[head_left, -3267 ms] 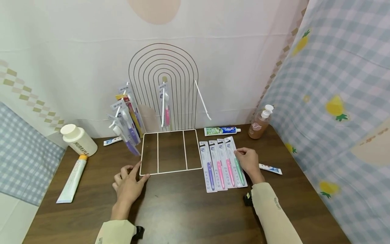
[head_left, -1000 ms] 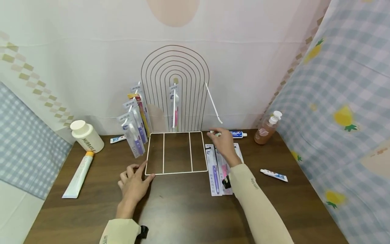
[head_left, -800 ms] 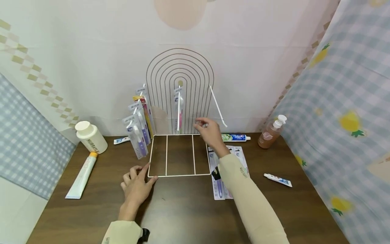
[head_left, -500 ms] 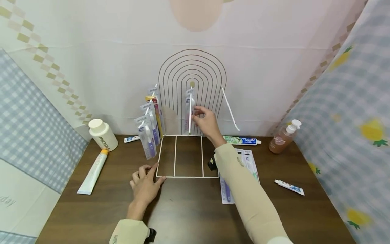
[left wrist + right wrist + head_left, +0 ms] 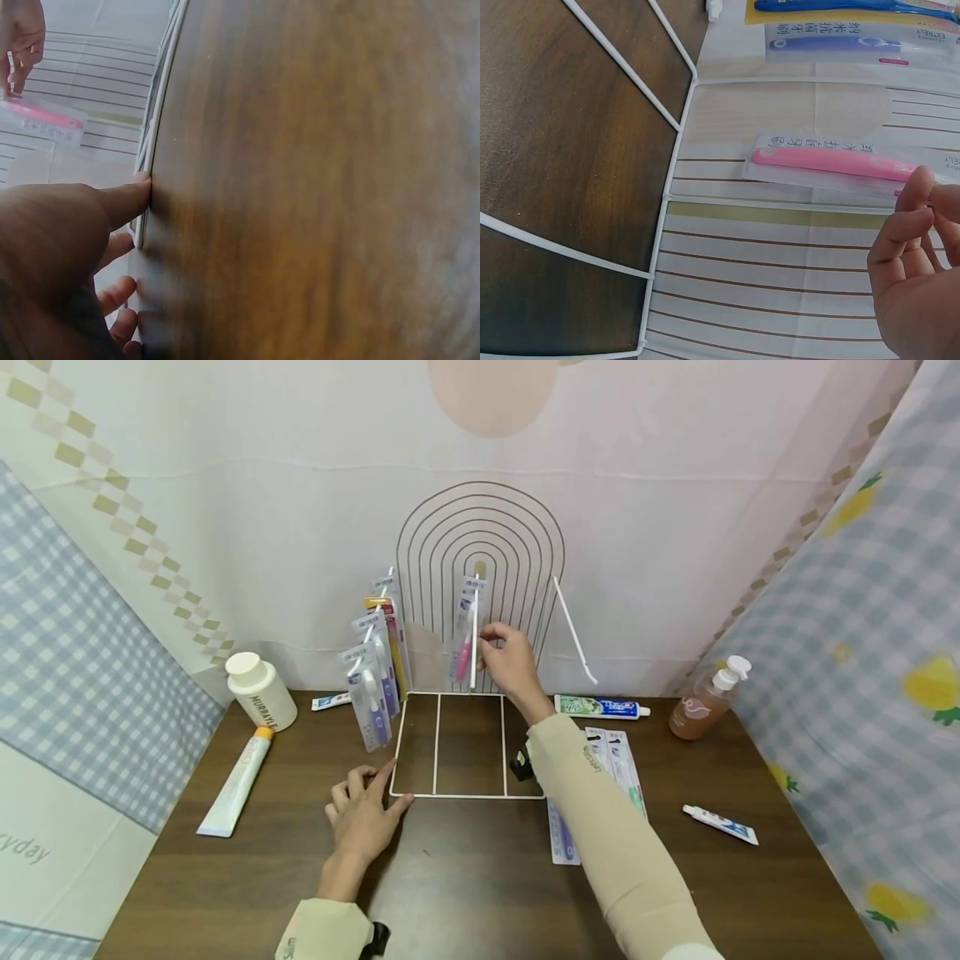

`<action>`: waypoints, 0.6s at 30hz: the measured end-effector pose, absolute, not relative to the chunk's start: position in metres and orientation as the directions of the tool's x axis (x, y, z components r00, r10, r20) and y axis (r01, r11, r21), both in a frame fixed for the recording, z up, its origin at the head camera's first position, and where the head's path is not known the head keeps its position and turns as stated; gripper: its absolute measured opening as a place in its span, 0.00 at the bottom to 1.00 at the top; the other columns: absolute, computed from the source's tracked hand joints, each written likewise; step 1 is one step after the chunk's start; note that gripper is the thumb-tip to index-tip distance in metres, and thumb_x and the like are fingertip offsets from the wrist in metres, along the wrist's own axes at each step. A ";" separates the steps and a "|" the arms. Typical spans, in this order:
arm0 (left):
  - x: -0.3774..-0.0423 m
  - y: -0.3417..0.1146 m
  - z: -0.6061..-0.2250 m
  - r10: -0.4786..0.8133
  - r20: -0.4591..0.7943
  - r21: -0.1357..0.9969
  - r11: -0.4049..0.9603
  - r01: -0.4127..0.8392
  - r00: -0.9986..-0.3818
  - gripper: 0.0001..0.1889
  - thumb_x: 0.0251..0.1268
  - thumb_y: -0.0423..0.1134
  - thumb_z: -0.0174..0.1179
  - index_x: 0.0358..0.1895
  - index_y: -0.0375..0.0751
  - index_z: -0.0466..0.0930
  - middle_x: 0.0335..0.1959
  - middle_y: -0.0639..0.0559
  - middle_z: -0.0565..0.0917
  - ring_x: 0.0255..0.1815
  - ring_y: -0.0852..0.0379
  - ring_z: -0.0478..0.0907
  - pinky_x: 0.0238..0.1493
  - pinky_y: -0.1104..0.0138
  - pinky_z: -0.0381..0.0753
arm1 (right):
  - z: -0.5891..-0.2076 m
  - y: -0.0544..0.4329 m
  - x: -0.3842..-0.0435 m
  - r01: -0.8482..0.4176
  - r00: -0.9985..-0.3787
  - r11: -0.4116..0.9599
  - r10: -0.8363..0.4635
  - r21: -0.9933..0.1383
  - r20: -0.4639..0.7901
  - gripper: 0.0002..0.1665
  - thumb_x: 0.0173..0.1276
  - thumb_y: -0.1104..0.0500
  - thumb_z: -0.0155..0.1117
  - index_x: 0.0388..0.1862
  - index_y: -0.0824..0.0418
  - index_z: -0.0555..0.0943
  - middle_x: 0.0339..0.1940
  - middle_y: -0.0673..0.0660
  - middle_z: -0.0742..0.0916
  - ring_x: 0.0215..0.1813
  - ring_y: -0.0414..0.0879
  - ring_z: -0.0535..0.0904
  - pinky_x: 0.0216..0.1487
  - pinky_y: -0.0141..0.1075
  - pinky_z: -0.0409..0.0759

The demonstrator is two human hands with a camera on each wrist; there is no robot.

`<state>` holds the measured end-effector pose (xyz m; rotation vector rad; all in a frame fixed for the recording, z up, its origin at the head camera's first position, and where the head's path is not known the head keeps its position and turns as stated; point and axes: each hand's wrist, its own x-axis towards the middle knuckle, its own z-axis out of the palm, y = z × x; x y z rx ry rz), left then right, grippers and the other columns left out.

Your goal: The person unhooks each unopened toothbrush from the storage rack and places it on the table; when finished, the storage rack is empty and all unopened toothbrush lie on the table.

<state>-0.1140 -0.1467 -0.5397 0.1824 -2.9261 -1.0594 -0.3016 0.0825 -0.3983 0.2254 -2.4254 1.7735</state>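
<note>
My left hand (image 5: pixel 363 818) rests on the table and holds the near left corner of a white wire display rack (image 5: pixel 468 796), thumb on the front bar and index finger at the side. My right hand (image 5: pixel 512 667) is up at the rack's middle hook, with thumb and index finger at the edge of a packaged pink toothbrush (image 5: pixel 462 652) and apparently pinching it. That pack hangs tilted from the hook, its lower end to the left; the right wrist view shows its pink handle (image 5: pixel 825 161). Several packaged toothbrushes (image 5: pixel 367 697) hang on the left hook. The right hook (image 5: pixel 575 631) holds nothing.
Packaged toothbrushes (image 5: pixel 617 756) lie right of the rack, partly under the right sleeve. Behind them lies a green and blue toothpaste tube (image 5: pixel 600 707). A pump bottle (image 5: pixel 697 706) and a small tube (image 5: pixel 720 823) are at right; a white bottle (image 5: pixel 262 693) and long tube (image 5: pixel 236 785) at left.
My right hand has left the packs on the table and moved left and up to the middle hook. The pink toothbrush pack there has swung into a tilt. My left hand stays at the rack corner.
</note>
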 end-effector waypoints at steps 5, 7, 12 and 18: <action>-0.114 -0.144 -0.541 -0.117 -0.003 0.642 0.761 -0.091 -0.993 0.37 0.81 0.53 0.70 0.87 0.49 0.73 0.78 0.35 0.68 0.71 0.25 0.59 0.65 0.32 0.55 | -0.398 0.090 -0.297 -0.216 -0.976 0.260 -0.015 -0.941 0.219 0.09 0.83 0.69 0.68 0.53 0.75 0.88 0.51 0.68 0.90 0.24 0.36 0.80 0.30 0.30 0.83; -0.113 -0.144 -0.539 -0.118 0.002 0.636 0.766 -0.090 -0.993 0.36 0.81 0.52 0.71 0.86 0.48 0.74 0.77 0.34 0.69 0.70 0.25 0.60 0.64 0.32 0.56 | -0.397 0.093 -0.295 -0.219 -0.974 0.242 0.008 -0.945 0.228 0.09 0.83 0.69 0.69 0.54 0.75 0.88 0.48 0.66 0.89 0.24 0.36 0.81 0.30 0.28 0.82; -0.114 -0.145 -0.536 -0.114 -0.023 0.631 0.769 -0.103 -0.993 0.36 0.82 0.51 0.70 0.87 0.48 0.73 0.79 0.35 0.68 0.71 0.25 0.60 0.65 0.32 0.56 | -0.391 0.102 -0.289 -0.245 -0.963 0.194 0.065 -0.950 0.262 0.10 0.82 0.69 0.70 0.55 0.75 0.88 0.42 0.61 0.88 0.26 0.39 0.82 0.31 0.28 0.85; -0.114 -0.146 -0.535 -0.118 -0.028 0.631 0.768 -0.109 -0.993 0.36 0.82 0.52 0.70 0.87 0.48 0.73 0.78 0.34 0.68 0.71 0.25 0.59 0.65 0.32 0.56 | -0.390 0.112 -0.280 -0.263 -0.958 0.205 0.063 -0.943 0.281 0.10 0.83 0.67 0.70 0.54 0.73 0.88 0.38 0.56 0.87 0.27 0.40 0.81 0.30 0.28 0.82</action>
